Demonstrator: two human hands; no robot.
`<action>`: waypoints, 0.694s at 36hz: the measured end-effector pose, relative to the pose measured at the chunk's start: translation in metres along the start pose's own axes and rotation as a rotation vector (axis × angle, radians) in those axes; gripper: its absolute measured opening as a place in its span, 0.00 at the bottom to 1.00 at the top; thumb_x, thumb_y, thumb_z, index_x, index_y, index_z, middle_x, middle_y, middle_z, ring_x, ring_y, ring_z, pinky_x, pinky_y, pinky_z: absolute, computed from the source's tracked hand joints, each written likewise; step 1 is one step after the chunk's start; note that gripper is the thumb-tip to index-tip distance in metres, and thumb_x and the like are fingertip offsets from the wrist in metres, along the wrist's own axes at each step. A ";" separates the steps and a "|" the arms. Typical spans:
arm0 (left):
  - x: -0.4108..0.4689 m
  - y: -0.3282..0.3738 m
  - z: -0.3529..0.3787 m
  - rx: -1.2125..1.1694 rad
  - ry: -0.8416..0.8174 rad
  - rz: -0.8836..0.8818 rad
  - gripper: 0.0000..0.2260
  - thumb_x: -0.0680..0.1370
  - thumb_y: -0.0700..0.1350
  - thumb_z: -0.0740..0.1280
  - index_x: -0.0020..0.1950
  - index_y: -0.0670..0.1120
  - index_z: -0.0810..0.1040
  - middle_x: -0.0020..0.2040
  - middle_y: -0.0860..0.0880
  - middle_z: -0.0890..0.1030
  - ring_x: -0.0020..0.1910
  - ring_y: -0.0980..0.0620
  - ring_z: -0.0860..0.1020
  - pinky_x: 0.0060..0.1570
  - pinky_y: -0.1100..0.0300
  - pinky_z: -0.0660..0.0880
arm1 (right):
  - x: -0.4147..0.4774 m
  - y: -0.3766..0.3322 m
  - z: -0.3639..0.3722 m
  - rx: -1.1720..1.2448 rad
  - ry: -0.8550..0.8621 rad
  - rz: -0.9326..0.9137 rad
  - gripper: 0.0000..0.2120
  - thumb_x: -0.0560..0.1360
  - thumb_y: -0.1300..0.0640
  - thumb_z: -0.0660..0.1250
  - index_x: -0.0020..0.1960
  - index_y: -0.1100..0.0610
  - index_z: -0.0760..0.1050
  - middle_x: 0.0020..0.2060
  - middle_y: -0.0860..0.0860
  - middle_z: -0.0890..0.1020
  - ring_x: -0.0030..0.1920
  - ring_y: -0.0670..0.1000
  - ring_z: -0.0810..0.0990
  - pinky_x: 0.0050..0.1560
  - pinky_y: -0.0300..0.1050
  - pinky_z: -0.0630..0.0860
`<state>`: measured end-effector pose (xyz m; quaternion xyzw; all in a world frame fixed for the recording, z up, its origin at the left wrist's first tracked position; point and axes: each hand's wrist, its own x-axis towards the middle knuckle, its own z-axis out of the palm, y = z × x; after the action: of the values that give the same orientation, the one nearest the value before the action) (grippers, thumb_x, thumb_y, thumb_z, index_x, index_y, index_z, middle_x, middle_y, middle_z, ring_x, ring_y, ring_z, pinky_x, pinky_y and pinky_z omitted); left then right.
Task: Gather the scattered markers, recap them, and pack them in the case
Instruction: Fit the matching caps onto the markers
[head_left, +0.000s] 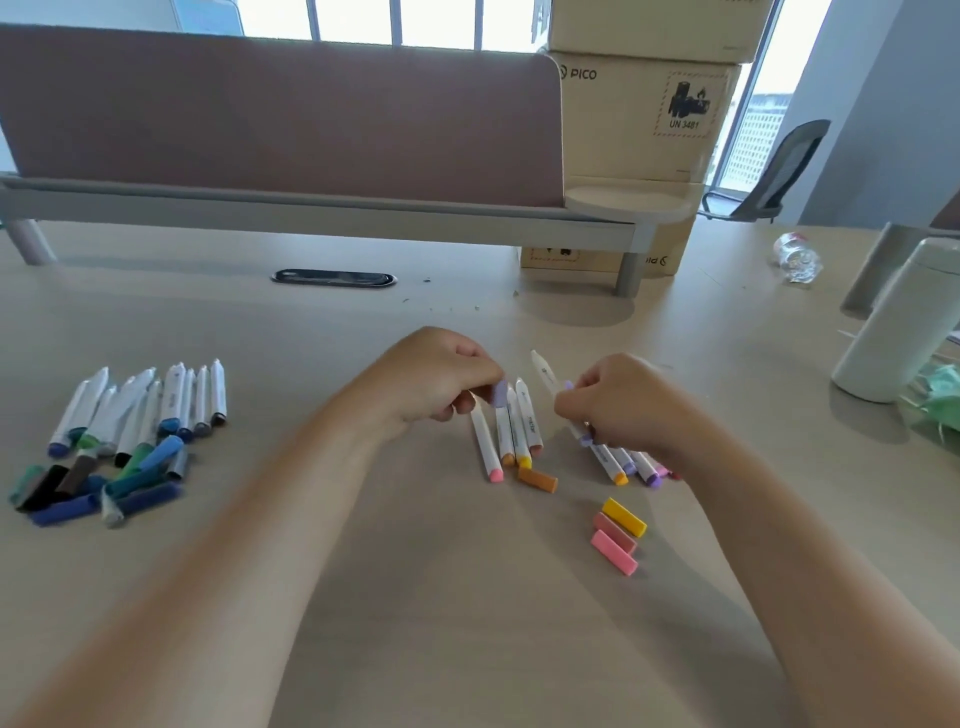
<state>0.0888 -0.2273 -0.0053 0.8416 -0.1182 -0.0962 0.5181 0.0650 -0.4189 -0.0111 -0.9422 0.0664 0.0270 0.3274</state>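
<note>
Pink cap (614, 552) lies nearest; at the marker row (511, 431), left hand (436, 379) pinches lilac cap (500, 393), right hand (618, 405) grips white marker (544, 371), apparently for recapping.

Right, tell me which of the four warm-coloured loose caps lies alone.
The orange cap, beside the middle markers; the yellow cap, rose cap and pink cap lie side by side.

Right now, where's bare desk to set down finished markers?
Bare: the stretch between the blue-green marker pile and the left hand, holding a lilac cap; the strip before the cable slot. Crowded: around the right hand, holding a marker, down to the loose caps.
</note>
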 end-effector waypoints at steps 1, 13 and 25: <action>0.002 -0.002 0.000 -0.050 0.026 -0.010 0.07 0.72 0.40 0.67 0.37 0.39 0.83 0.31 0.49 0.79 0.31 0.51 0.69 0.27 0.63 0.63 | 0.000 0.000 0.000 0.012 -0.012 -0.010 0.14 0.70 0.55 0.65 0.36 0.64 0.82 0.29 0.55 0.83 0.31 0.50 0.74 0.38 0.44 0.73; 0.013 -0.016 0.004 -0.297 0.288 -0.041 0.04 0.70 0.39 0.69 0.38 0.43 0.84 0.39 0.44 0.85 0.30 0.52 0.71 0.24 0.65 0.65 | -0.012 -0.006 -0.003 0.269 -0.364 -0.149 0.15 0.73 0.63 0.67 0.58 0.55 0.75 0.35 0.58 0.83 0.28 0.49 0.75 0.30 0.39 0.73; 0.014 -0.018 0.007 -0.341 0.288 -0.031 0.06 0.74 0.40 0.68 0.47 0.40 0.83 0.39 0.47 0.86 0.30 0.52 0.72 0.26 0.65 0.66 | -0.014 -0.006 -0.002 0.243 -0.441 -0.182 0.11 0.76 0.60 0.66 0.58 0.54 0.75 0.34 0.56 0.79 0.26 0.49 0.75 0.29 0.39 0.73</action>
<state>0.1022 -0.2302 -0.0252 0.7486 -0.0121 -0.0017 0.6629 0.0520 -0.4138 -0.0047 -0.8694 -0.0887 0.1940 0.4456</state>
